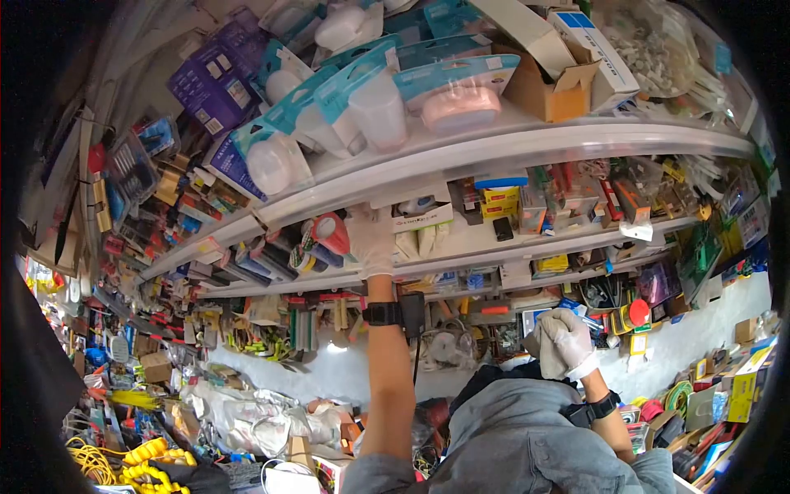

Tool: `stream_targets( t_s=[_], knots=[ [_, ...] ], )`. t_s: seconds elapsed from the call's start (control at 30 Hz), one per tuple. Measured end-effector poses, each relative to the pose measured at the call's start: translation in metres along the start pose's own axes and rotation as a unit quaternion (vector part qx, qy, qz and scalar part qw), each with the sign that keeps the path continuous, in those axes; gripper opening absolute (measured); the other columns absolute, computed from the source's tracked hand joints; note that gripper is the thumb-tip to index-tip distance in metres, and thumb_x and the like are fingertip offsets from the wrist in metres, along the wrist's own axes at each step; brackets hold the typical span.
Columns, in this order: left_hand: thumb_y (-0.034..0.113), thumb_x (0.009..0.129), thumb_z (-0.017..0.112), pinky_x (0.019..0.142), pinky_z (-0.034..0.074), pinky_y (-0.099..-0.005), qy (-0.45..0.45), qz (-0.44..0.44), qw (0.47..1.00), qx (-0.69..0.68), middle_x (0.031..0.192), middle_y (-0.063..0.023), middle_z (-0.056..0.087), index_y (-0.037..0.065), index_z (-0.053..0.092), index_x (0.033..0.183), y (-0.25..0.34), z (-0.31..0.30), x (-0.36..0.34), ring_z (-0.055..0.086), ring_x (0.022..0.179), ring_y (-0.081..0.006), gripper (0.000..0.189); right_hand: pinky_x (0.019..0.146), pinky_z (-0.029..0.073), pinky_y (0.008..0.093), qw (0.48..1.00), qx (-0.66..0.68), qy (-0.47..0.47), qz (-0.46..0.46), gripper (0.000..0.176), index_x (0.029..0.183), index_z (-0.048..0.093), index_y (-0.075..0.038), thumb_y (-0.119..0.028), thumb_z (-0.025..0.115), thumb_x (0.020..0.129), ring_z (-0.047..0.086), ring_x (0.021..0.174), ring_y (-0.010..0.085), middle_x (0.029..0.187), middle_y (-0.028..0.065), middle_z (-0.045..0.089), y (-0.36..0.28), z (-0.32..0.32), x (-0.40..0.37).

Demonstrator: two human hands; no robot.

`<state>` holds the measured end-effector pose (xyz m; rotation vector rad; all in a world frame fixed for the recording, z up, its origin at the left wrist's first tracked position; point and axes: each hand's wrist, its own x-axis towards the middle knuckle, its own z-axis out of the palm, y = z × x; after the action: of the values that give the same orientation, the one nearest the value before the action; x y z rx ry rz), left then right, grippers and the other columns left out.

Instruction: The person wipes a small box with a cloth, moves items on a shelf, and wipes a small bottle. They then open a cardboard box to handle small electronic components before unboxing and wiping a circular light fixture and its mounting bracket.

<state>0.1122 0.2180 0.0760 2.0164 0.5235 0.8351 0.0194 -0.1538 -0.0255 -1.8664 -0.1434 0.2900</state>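
Dimly seen, left hand point(366, 241): white-gloved, it reached beside a round red tape roll point(332, 234); its fingers blurred, so opening and hold could not be told.
Right hand point(569, 337): gloved, it curled around a crumpled grey cloth point(544, 344), partly hiding it.
White shelf edge point(461, 264): ran behind the left wrist.
Open room: a bare pale surface point(691, 333) showed beyond the right hand.

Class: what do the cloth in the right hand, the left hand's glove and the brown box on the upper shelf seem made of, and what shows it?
Cloth: probably matte, greyish fabric, bunched in soft folds.
Glove: whitish and close-fitting, perhaps thin knit or rubber; surface detail is too small to tell.
Box: likely cardboard, matte brown, with stiff, bent flaps.
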Motion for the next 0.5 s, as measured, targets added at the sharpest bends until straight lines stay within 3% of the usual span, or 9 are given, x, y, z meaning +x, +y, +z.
stream_targets(
  t_s=[0.07,0.1,0.17,0.2,0.27,0.4,0.47,0.5],
  knots=[
    [0.031,0.091,0.06,0.087,0.049,-0.0378,-0.053,-0.054,0.962,0.262,0.113,-0.0225,0.066,-0.003,0.053,0.126,0.005,0.0,-0.001,0.065,0.101,-0.0347,0.049,0.084,0.048,0.0294,1.0,-0.003,-0.006,0.0,0.027,0.102,0.068,0.0,-0.024,0.066,0.091,0.062,0.091,0.018,0.096,0.0093,0.068,0.005,0.004,0.002],
    [0.031,0.091,0.06,0.087,0.049,-0.0378,-0.052,-0.054,0.962,0.262,0.113,-0.0225,0.066,-0.003,0.053,0.126,-0.011,0.002,0.002,0.065,0.101,-0.0347,0.049,0.084,0.048,0.0294,1.0,-0.003,-0.006,-0.001,0.027,0.102,0.068,0.0,-0.024,0.066,0.091,0.062,0.091,0.018,0.096,0.0093,0.068,0.003,0.005,0.002],
    [0.034,0.09,0.06,0.077,0.052,-0.0439,-0.04,-0.049,0.973,0.221,0.094,-0.0257,0.068,-0.004,0.06,0.112,-0.067,0.016,0.01,0.067,0.09,-0.0409,0.045,0.083,0.048,0.0297,1.0,-0.014,-0.004,-0.013,0.026,0.102,0.068,0.001,-0.023,0.066,0.091,0.063,0.09,0.0184,0.095,0.0096,0.068,-0.003,0.008,0.002],
    [0.034,0.09,0.06,0.077,0.052,-0.0439,-0.039,-0.049,0.973,0.221,0.094,-0.0257,0.068,-0.004,0.06,0.112,-0.077,0.018,0.012,0.067,0.09,-0.0409,0.045,0.083,0.048,0.0297,1.0,-0.015,-0.005,-0.013,0.026,0.102,0.068,0.001,-0.023,0.066,0.091,0.063,0.09,0.0184,0.095,0.0096,0.068,-0.003,0.009,0.003],
    [0.04,0.091,0.057,0.084,0.05,-0.043,-0.091,-0.159,0.983,0.002,0.108,-0.0266,0.067,-0.005,0.057,0.12,-0.096,0.026,0.015,0.064,0.102,-0.0421,0.053,0.081,0.049,0.0297,1.0,-0.005,-0.004,-0.02,0.025,0.101,0.067,0.001,-0.022,0.066,0.091,0.063,0.088,0.018,0.092,0.0096,0.068,0.002,0.011,0.004],
    [0.041,0.09,0.058,0.08,0.05,-0.0432,-0.109,-0.159,0.976,0.1,0.097,-0.0267,0.069,-0.005,0.058,0.118,-0.137,0.035,0.027,0.065,0.096,-0.0432,0.053,0.085,0.048,0.0323,1.0,0.019,-0.02,0.014,0.027,0.104,0.068,0.0,-0.022,0.066,0.088,0.063,0.095,0.0248,0.1,0.0145,0.066,0.007,0.013,0.004],
    [0.04,0.089,0.061,0.069,0.052,-0.0394,-0.015,-0.084,0.996,-0.037,0.084,-0.0209,0.07,-0.006,0.061,0.109,-0.145,0.043,0.023,0.069,0.078,-0.0352,0.05,0.084,0.048,0.0328,0.999,0.039,-0.015,0.025,0.027,0.104,0.068,0.0,-0.022,0.066,0.088,0.063,0.093,0.0252,0.099,0.0151,0.067,0.007,0.015,0.003],
    [0.04,0.089,0.061,0.069,0.052,-0.0394,-0.016,-0.083,0.996,-0.036,0.084,-0.0209,0.07,-0.006,0.061,0.109,-0.131,0.04,0.018,0.069,0.078,-0.0352,0.05,0.084,0.048,0.0328,0.999,0.04,-0.014,0.025,0.027,0.104,0.068,0.0,-0.022,0.066,0.088,0.063,0.093,0.0252,0.099,0.0151,0.067,0.008,0.016,0.002]
  ],
)
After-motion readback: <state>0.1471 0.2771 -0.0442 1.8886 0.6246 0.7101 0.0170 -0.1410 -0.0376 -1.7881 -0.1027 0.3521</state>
